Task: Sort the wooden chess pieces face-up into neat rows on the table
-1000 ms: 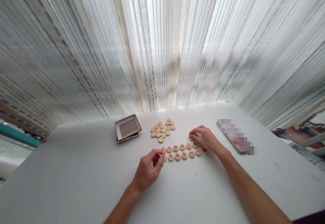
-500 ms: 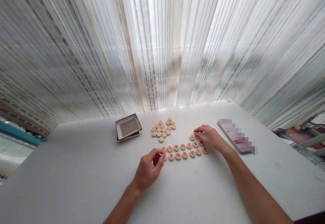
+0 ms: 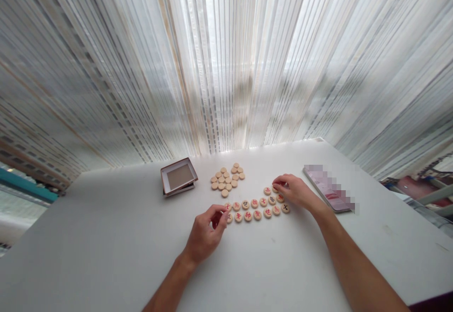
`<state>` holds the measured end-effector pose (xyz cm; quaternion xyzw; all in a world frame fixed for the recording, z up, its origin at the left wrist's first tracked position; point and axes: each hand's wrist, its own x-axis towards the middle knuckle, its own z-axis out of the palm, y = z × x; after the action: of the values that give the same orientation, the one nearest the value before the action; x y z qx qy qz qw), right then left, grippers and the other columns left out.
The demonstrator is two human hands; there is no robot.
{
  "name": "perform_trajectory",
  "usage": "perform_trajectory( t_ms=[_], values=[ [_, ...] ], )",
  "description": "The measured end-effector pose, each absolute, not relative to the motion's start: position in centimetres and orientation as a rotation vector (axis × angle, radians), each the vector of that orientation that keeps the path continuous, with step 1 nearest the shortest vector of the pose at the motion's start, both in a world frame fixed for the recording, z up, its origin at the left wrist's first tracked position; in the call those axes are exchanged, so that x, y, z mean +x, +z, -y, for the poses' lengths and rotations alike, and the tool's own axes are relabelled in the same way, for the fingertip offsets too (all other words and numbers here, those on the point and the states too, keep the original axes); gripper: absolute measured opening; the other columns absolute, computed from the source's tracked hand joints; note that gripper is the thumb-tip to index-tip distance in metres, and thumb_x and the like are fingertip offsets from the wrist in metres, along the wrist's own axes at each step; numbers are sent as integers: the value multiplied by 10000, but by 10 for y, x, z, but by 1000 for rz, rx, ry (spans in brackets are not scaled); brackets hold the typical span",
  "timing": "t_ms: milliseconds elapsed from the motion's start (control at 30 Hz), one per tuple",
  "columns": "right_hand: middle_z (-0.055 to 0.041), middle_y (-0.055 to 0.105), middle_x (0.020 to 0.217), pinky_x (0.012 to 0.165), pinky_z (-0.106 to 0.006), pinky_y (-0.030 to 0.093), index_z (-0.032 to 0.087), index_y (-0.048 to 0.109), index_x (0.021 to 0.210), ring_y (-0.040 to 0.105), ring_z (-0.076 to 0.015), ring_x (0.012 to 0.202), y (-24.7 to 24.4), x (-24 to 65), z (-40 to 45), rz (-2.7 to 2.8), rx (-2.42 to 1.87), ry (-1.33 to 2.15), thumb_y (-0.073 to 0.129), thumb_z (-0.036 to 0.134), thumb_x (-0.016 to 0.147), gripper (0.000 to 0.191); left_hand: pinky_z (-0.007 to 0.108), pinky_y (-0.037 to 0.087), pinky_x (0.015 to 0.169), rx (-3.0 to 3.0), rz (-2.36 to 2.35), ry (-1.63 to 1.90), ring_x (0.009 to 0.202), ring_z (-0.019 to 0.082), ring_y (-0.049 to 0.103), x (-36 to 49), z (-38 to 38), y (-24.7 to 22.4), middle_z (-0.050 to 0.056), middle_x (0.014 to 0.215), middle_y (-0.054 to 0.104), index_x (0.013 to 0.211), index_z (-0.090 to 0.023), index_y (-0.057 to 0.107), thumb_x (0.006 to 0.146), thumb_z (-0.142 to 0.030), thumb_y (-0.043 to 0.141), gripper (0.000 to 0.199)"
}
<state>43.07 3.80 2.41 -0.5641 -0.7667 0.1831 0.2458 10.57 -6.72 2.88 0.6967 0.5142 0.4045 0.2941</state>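
Round wooden pieces with red or black characters lie in two rows, among them a black-marked piece (image 3: 285,207) at the right end of the lower row. Above the rows sits a red-marked piece (image 3: 267,191), and beside it my right hand (image 3: 293,191) is closed with its fingertips on another piece (image 3: 275,188), partly hidden. At the rows' left end, my left hand (image 3: 208,231) has thumb and forefinger curled close together, near or on the end pieces; whether it grips one cannot be made out. Farther back, several blank-faced pieces (image 3: 226,174) form a loose cluster.
An open shallow box (image 3: 179,177) stands on the white table (image 3: 116,236) at the back left. A flat pink object (image 3: 327,187), partly pixelated, lies right of my right hand. Striped curtains (image 3: 226,66) hang behind the table. Shelving and other items stand beyond its right edge.
My right hand has shifted slightly right, off the red-marked piece above the rows, to the piece beside it. My left hand has barely moved.
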Motion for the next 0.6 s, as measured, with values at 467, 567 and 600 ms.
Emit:
perform_trajectory(
  t_ms=[467,567,600],
  values=[
    [-53,672,899,779,-352,493,232,681,952,609,-220,879,39,403,-23,2000,-1345,346,507,344,971,209,457,387,1095,2521,-1435,907,1290,236,457,83,39,14,43,1374,569,1381,-253,490,853,8,419,593],
    [-63,671,903,767,-358,508,228,681,946,611,-226,877,45,385,-11,2021,-1264,327,503,321,981,204,471,349,1136,2589,-1447,784,1363,239,385,84,39,11,12,1464,501,1460,-276,407,830,30,417,700],
    [-65,672,907,778,-362,510,227,681,951,611,-225,878,47,378,-7,2043,-1222,329,503,310,984,199,476,344,1141,2604,-1456,756,1374,240,373,84,39,10,4,1477,489,1472,-281,391,828,31,416,716]
  ],
)
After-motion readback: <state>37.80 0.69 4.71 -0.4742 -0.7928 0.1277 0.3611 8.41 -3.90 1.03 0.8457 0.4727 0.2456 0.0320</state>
